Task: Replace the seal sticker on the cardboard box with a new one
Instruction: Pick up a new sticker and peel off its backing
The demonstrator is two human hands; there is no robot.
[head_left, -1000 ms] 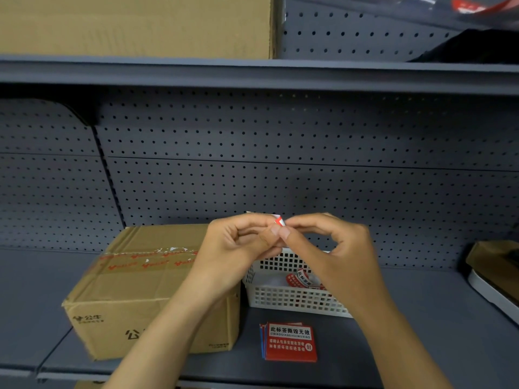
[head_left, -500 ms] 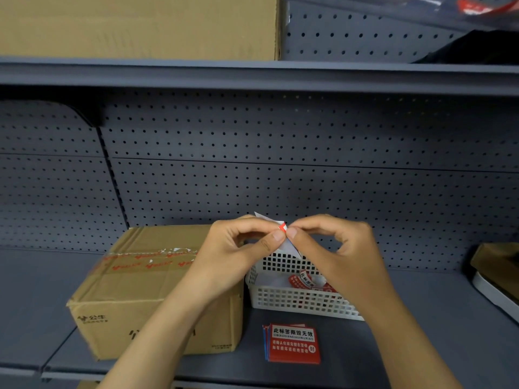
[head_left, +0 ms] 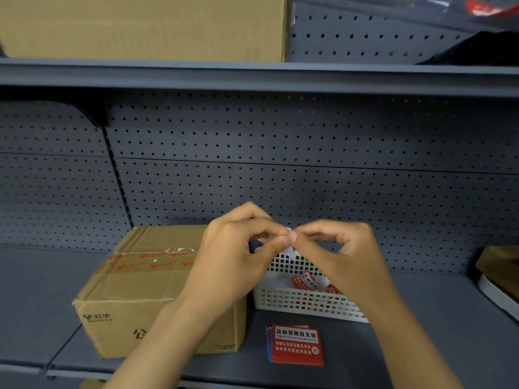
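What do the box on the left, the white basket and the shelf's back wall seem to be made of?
Cardboard box: brown corrugated cardboard, matte, with folded flaps and clear printed tape on top. White basket: probably molded plastic, with a regular grid of square holes. Back wall: looks like painted grey metal pegboard, with even round holes.

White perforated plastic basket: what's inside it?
Inside the white perforated plastic basket lie crumpled red-and-white sticker scraps with printed text. The right hand covers the basket's right part and the left hand its left rim, so anything there is hidden.
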